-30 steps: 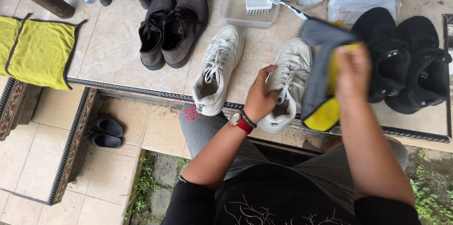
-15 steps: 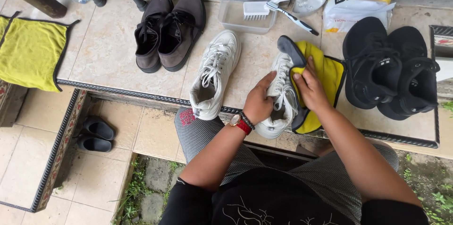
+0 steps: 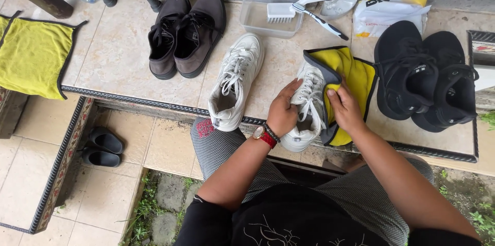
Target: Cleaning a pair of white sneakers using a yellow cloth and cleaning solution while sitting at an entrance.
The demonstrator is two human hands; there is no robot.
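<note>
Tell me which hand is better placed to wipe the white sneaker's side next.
The right hand, likely: it already presses the yellow dark-edged cloth against the white lace-up sneaker, while the left hand grips the sneaker's other side, steadying it.

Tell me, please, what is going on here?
A seated person steadies a white lace-up sneaker with the left hand while the right hand presses a yellow cloth with dark edging against its side. Its white partner sneaker lies alongside on the tiled ledge, between brown shoes and black sneakers.
</note>
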